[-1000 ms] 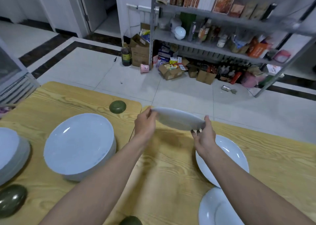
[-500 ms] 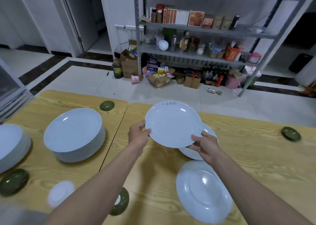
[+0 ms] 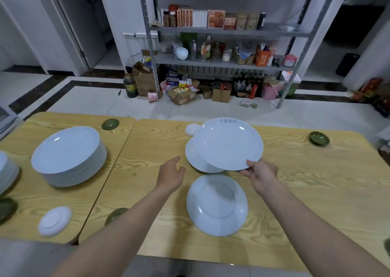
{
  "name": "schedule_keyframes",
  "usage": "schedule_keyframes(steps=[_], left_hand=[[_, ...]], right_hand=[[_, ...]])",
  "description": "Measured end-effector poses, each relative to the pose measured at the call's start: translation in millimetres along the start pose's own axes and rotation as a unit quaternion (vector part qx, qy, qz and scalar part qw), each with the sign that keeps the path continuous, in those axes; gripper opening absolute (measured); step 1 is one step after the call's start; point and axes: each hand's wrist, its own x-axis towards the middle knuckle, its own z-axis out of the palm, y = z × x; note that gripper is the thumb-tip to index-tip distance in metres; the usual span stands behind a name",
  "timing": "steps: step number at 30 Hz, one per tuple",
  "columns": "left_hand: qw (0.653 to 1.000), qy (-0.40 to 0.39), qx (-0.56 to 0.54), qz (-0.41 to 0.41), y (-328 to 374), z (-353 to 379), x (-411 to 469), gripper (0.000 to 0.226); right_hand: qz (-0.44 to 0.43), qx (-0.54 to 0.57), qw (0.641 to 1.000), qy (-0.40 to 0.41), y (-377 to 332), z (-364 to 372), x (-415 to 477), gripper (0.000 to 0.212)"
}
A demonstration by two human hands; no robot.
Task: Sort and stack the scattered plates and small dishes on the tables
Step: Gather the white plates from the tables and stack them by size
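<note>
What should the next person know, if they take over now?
Right hand pinches the near rim of a white plate, tilted over another plate. Left hand is open, holding nothing.
Done: a tall plate stack on the left table.
Left: an upside-down plate, white small dishes, green dishes, all scattered.

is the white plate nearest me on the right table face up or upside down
Upside down. The near white plate shows its raised foot ring and domed underside.
</note>
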Motion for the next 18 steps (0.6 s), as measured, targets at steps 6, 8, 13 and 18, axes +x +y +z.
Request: schedule_keyframes(steps=[6, 8, 13, 18], left_hand=[[0.960, -0.051, 0.239, 0.141, 4.6, 13.1, 11.8, 0.053], [0.941, -0.061, 0.286, 0.172, 6.9, 19.1, 21.8, 0.051], [0.935, -0.097, 0.307, 0.151, 5.1, 38.8, 49.8, 0.049], [0.950, -0.116, 0.279, 0.081, -6.6, 64.3, 77.6, 0.047]], right_hand=[[-0.002, 0.020, 0.999, 0.035, -8.2, -9.2, 19.5, 0.025], [-0.001, 0.027, 0.999, 0.042, -10.5, -11.1, 28.2, 0.026], [0.003, 0.044, 0.997, 0.066, -15.1, -13.0, 51.3, 0.029], [0.016, 0.054, 0.994, 0.093, -9.4, -11.8, 73.3, 0.039]])
